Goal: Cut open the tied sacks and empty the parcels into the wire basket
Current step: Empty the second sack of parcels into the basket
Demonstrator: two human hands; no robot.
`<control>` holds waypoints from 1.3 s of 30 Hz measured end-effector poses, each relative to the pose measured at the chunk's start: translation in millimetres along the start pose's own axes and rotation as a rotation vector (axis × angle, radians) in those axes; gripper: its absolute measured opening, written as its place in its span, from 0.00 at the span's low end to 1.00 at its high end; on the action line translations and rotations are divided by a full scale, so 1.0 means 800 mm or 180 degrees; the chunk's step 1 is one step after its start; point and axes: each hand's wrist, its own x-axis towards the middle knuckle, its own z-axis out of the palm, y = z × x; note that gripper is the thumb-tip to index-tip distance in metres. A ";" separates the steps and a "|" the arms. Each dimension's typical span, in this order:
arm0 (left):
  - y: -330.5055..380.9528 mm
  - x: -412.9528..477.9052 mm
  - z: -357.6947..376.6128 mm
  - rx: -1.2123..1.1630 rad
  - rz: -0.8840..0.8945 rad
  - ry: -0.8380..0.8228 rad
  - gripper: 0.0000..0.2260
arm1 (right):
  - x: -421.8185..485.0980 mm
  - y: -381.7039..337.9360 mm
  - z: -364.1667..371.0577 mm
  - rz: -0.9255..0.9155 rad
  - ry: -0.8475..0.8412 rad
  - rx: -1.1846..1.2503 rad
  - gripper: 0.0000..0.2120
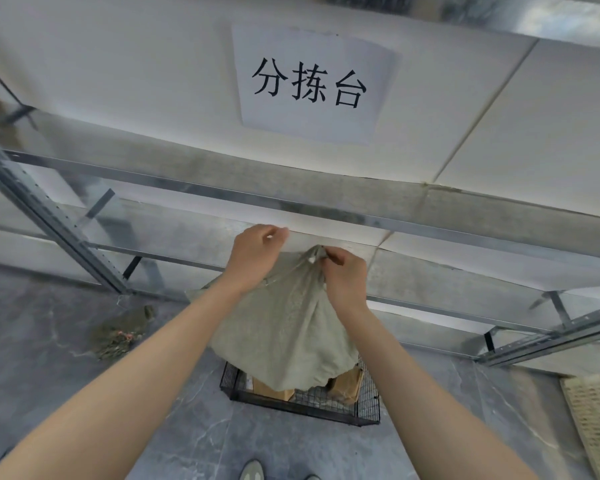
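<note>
Both hands, left hand [257, 259] and right hand [345, 275], grip sack [284, 334] above wire basket [302, 407].

The sack [284, 334] I held was plain grey-green cloth. Below it the wire basket [302, 403] was black mesh, the parcels [347, 381] inside brown. The floor [49, 341] was grey marble with pale veins; the sign [314, 83] white with black characters.

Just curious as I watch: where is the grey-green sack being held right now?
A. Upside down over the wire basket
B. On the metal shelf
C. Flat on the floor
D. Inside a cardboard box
A: both hands hold the sack up by its bunched end, and brown parcels show beneath its open mouth in the wire basket.
</note>
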 end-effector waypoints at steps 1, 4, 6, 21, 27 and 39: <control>-0.016 0.002 -0.006 -0.0046 -0.0206 0.0002 0.12 | 0.000 0.004 -0.003 0.0066 0.0030 0.0011 0.12; -0.069 -0.001 -0.019 -0.0144 -0.0738 0.0070 0.11 | -0.001 0.012 -0.011 0.0196 0.0102 0.0127 0.11; -0.101 -0.007 -0.022 0.0104 -0.1079 0.0065 0.11 | -0.003 0.014 -0.014 0.0202 0.0116 0.0146 0.12; -0.222 -0.029 -0.011 0.0367 -0.2070 -0.0683 0.21 | 0.014 -0.014 -0.063 0.0303 0.0268 0.0692 0.13; -0.225 -0.007 0.002 0.0191 -0.1998 -0.0876 0.05 | 0.026 -0.038 -0.094 0.0164 0.0367 0.0866 0.10; -0.071 0.037 -0.013 0.0501 -0.0470 -0.0052 0.09 | 0.067 -0.059 -0.169 0.0020 0.1051 0.0621 0.11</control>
